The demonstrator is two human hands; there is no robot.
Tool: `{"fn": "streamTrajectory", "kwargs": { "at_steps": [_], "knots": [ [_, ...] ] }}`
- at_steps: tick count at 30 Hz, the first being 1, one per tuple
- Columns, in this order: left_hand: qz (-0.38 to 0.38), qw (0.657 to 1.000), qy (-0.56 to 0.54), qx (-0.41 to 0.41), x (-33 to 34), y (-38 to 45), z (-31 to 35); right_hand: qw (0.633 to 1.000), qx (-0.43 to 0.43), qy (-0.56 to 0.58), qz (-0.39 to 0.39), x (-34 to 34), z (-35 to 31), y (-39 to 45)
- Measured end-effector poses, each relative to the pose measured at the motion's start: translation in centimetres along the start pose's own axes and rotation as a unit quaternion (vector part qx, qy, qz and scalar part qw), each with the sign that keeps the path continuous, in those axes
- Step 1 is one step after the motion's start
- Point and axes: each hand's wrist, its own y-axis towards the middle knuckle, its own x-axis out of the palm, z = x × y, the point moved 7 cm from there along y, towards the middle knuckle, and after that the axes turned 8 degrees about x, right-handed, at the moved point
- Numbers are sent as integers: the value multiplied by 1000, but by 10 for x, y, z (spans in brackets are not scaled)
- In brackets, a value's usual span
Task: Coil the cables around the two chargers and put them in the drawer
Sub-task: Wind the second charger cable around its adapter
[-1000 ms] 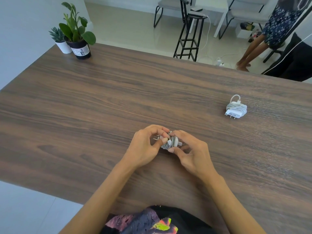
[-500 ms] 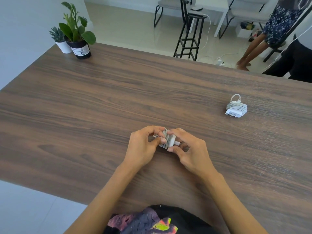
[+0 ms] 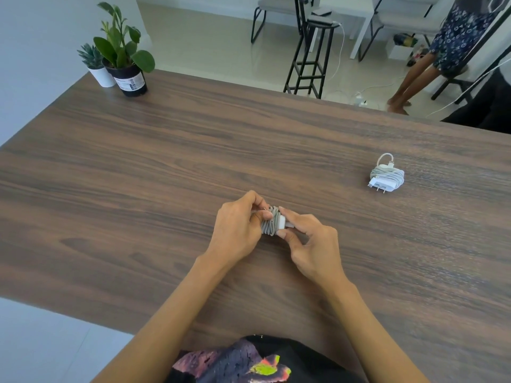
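Note:
A white charger (image 3: 274, 224) with grey cable wound tightly around it sits between both hands over the middle of the wooden table (image 3: 166, 167). My left hand (image 3: 237, 228) pinches its plug end, where the metal prongs poke out. My right hand (image 3: 312, 244) grips the other end with thumb and forefinger, on the white body and cable tip. A second white charger (image 3: 385, 176), its cable coiled around it with a small loop sticking up, lies alone on the table to the right. No drawer is in view.
Two potted plants (image 3: 121, 56) stand at the table's far left corner. Beyond the far edge are a black stool (image 3: 309, 51), chairs, floor cables and a person's legs (image 3: 409, 81). The table's near edge runs diagonally at lower left.
The charger has turned slightly between my fingers and the wound cable looks tighter. Both hands stay in nearly the same spot. The second charger has not moved.

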Motion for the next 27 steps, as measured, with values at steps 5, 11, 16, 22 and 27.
{"fn": "streamTrajectory", "kwargs": {
  "at_steps": [5,11,16,22,27],
  "knots": [
    [17,999,27,-5,2,-1,2,1000,8,13,7,0,3,-3],
    [40,998,37,-15,2,-2,0,1000,8,2,-3,0,3,-4],
    [23,1000,4,-3,2,-13,3,1000,14,-13,-25,-5,10,-6],
    [36,995,-94,-29,0,-35,-12,998,56,-21,1,-17,19,-14],
    [-66,985,-154,-32,21,-46,-30,992,125,24,17,-18,30,-34]
  ]
}}
